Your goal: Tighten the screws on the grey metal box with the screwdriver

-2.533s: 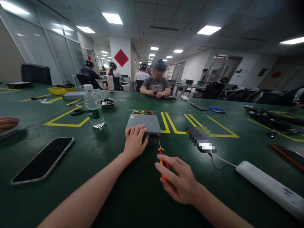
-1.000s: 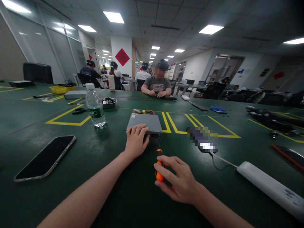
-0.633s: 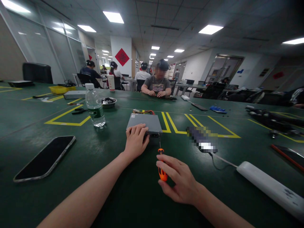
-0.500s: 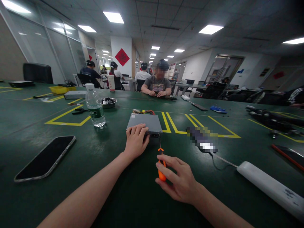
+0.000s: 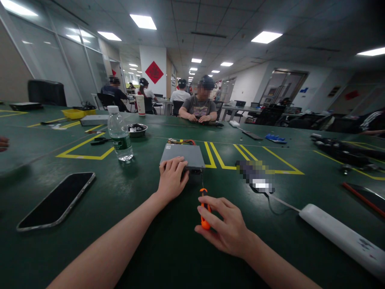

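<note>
A flat grey metal box (image 5: 186, 155) with coloured wires at its back lies on the green table (image 5: 141, 224). My left hand (image 5: 172, 179) rests on the box's near left corner, fingers curled over its top and front edge. My right hand (image 5: 226, 228) pinches the orange handle of a small screwdriver (image 5: 204, 212). Its thin shaft points away from me and its tip meets the box's front face, close to my left fingers.
A black phone (image 5: 55, 200) lies at the near left, a water bottle (image 5: 119, 135) stands left of the box. A white power strip (image 5: 339, 237) with its cable lies at the right. A person (image 5: 198, 107) sits across the table. Another person's fingers (image 5: 3, 143) show at the left edge.
My right fingers have shifted round the screwdriver handle, which tilted and came back against the box front. My left hand stays put. Another person's fingers are back in view at the left edge.
</note>
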The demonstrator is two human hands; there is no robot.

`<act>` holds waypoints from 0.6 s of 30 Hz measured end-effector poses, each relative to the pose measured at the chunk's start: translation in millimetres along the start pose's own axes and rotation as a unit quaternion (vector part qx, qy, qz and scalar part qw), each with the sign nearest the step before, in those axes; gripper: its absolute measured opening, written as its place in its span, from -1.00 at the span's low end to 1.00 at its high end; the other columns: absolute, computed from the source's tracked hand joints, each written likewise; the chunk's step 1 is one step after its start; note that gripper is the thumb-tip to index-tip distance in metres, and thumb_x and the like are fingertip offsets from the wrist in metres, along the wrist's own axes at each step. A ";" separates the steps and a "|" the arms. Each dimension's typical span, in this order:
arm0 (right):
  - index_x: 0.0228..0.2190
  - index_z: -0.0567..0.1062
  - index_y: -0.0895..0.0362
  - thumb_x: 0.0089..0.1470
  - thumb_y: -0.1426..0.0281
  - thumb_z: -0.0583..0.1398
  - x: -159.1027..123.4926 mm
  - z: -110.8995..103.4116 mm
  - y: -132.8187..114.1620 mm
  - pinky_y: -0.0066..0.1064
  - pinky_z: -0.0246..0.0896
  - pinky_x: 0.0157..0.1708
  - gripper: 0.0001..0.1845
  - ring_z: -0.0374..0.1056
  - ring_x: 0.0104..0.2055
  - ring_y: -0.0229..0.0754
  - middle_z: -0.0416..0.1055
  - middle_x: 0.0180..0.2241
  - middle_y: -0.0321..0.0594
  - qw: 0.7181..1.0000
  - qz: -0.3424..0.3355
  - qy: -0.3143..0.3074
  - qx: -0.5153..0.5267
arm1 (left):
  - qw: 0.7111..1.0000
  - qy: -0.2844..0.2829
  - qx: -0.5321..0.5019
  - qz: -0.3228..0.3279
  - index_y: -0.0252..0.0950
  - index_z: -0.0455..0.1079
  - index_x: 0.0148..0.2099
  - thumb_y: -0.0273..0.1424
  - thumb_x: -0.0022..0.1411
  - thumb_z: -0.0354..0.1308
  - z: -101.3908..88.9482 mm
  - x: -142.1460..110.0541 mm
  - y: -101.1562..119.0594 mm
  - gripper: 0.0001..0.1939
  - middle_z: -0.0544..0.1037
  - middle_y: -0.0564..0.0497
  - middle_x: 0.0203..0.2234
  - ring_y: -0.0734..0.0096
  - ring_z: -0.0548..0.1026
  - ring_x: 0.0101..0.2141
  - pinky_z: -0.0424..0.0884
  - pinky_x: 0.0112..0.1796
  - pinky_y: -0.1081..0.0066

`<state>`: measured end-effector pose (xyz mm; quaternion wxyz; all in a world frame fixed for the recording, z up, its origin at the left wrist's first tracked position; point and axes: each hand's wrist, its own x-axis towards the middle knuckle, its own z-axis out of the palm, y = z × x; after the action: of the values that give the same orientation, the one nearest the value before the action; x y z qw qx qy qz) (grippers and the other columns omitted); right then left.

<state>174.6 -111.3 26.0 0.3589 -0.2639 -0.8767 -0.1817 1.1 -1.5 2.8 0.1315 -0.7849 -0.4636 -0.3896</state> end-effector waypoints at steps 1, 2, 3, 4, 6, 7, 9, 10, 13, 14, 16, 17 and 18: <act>-0.23 0.31 0.20 0.08 0.31 0.14 0.0 1.0 0.1 -0.34 0.33 -0.40 -0.75 0.39 -0.27 -0.12 0.39 -0.22 0.07 1.000 0.002 0.014 0.004 | 1.000 0.000 0.000 0.000 -0.19 0.26 -0.07 -0.36 0.20 -0.03 0.1 0.0 0.0 -0.77 0.39 -0.05 -0.03 0.22 0.26 0.01 0.04 -0.03 0.14; -0.25 0.29 0.20 0.08 0.30 0.15 -0.1 2.0 0.3 -0.35 0.34 -0.40 -0.75 0.40 -0.28 -0.13 0.40 -0.24 0.06 1.000 0.007 0.027 0.010 | 1.000 0.000 0.000 0.000 -0.19 0.26 -0.08 -0.35 0.20 -0.02 0.2 0.0 0.0 -0.77 0.39 -0.04 -0.03 0.22 0.27 0.01 0.04 -0.03 0.14; -0.26 0.27 0.19 0.07 0.28 0.16 -0.5 2.8 0.6 -0.35 0.35 -0.40 -0.74 0.40 -0.27 -0.13 0.41 -0.25 0.04 0.999 0.014 0.035 0.019 | 1.000 0.000 0.000 0.000 -0.19 0.26 -0.07 -0.35 0.20 -0.02 0.3 -0.1 0.0 -0.77 0.40 -0.04 -0.03 0.23 0.27 0.00 0.04 -0.03 0.14; -0.27 0.26 0.18 0.07 0.26 0.15 -1.0 3.4 0.9 -0.35 0.36 -0.39 -0.73 0.41 -0.26 -0.14 0.41 -0.26 0.03 0.999 0.021 0.041 0.027 | 1.000 0.001 0.000 0.000 -0.19 0.26 -0.08 -0.35 0.20 -0.02 0.4 -0.1 0.0 -0.77 0.40 -0.04 -0.03 0.23 0.27 0.00 0.04 -0.03 0.14; -0.24 0.24 0.17 0.07 0.25 0.13 -2.1 3.6 1.5 -0.33 0.38 -0.35 -0.71 0.40 -0.23 -0.13 0.41 -0.25 0.01 0.998 0.033 0.042 0.040 | 1.000 0.004 -0.002 -0.001 -0.18 0.26 -0.08 -0.36 0.19 -0.02 0.6 -0.1 0.0 -0.77 0.40 -0.04 -0.03 0.22 0.27 0.00 0.04 -0.03 0.14; -0.22 0.24 0.18 0.07 0.28 0.12 -2.5 3.4 1.8 -0.32 0.38 -0.33 -0.72 0.40 -0.21 -0.12 0.41 -0.24 0.00 0.998 0.035 0.037 0.043 | 1.000 0.005 -0.004 -0.001 -0.18 0.26 -0.07 -0.36 0.19 -0.02 0.6 -0.1 0.0 -0.77 0.40 -0.05 -0.03 0.22 0.27 0.00 0.04 -0.03 0.13; -0.16 0.25 0.20 0.07 0.38 0.10 -2.7 2.6 2.3 -0.34 0.38 -0.31 -0.73 0.38 -0.20 -0.14 0.39 -0.23 -0.01 0.999 0.029 0.020 0.029 | 1.000 0.005 -0.007 -0.001 -0.18 0.26 -0.08 -0.36 0.20 -0.02 0.8 -0.1 0.0 -0.77 0.40 -0.05 -0.03 0.21 0.27 0.00 0.03 -0.03 0.13; -0.16 0.27 0.20 0.07 0.43 0.10 -2.4 2.3 2.7 -0.35 0.38 -0.31 -0.74 0.38 -0.21 -0.16 0.39 -0.23 -0.02 1.000 0.023 0.013 0.012 | 1.000 0.006 -0.008 -0.001 -0.18 0.27 -0.08 -0.36 0.20 -0.02 0.8 -0.1 0.0 -0.77 0.40 -0.05 -0.04 0.21 0.27 0.00 0.03 -0.03 0.13; -0.23 0.35 0.20 0.08 0.47 0.10 -0.7 2.3 4.2 -0.39 0.37 -0.37 -0.83 0.38 -0.28 -0.18 0.39 -0.29 -0.04 0.999 0.006 0.016 -0.050 | 1.000 0.007 -0.008 -0.001 -0.18 0.27 -0.08 -0.36 0.20 -0.02 1.1 -0.2 0.0 -0.77 0.40 -0.05 -0.04 0.22 0.28 0.00 0.03 -0.03 0.13; -0.27 0.36 0.20 0.08 0.47 0.10 -0.2 2.5 4.8 -0.40 0.37 -0.39 -0.87 0.38 -0.31 -0.19 0.38 -0.31 -0.05 0.998 0.004 0.026 -0.064 | 1.000 0.007 -0.009 -0.003 -0.18 0.27 -0.08 -0.36 0.20 -0.02 1.2 -0.3 0.0 -0.77 0.40 -0.05 -0.04 0.22 0.27 0.00 0.03 -0.03 0.13; -0.31 0.36 0.20 0.10 0.46 0.10 0.6 3.0 6.0 -0.44 0.38 -0.43 -0.91 0.38 -0.36 -0.23 0.37 -0.34 -0.06 0.996 0.009 0.044 -0.074 | 1.000 0.006 -0.008 -0.005 -0.18 0.26 -0.08 -0.37 0.19 -0.01 1.1 -0.3 0.0 -0.77 0.40 -0.05 -0.03 0.21 0.27 0.00 0.04 -0.03 0.13; -0.31 0.36 0.19 0.11 0.45 0.09 0.7 2.9 6.4 -0.47 0.38 -0.44 -0.91 0.37 -0.37 -0.25 0.36 -0.35 -0.07 0.996 0.014 0.049 -0.073 | 1.000 0.005 -0.007 -0.005 -0.18 0.26 -0.08 -0.37 0.19 -0.01 0.9 -0.2 0.0 -0.77 0.40 -0.05 -0.03 0.21 0.27 0.00 0.04 -0.03 0.13; -0.31 0.36 0.19 0.11 0.44 0.09 0.7 2.6 6.7 -0.49 0.38 -0.45 -0.92 0.37 -0.38 -0.26 0.36 -0.35 -0.08 0.996 0.018 0.055 -0.071 | 1.000 0.004 -0.007 -0.004 -0.18 0.26 -0.08 -0.37 0.19 -0.01 0.7 -0.1 0.1 -0.77 0.40 -0.05 -0.03 0.21 0.26 0.01 0.04 -0.03 0.13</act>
<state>176.7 -104.5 25.7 0.3902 -0.2935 -0.8358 -0.2512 1.5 -1.3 2.2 0.1262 -0.7824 -0.4636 -0.3962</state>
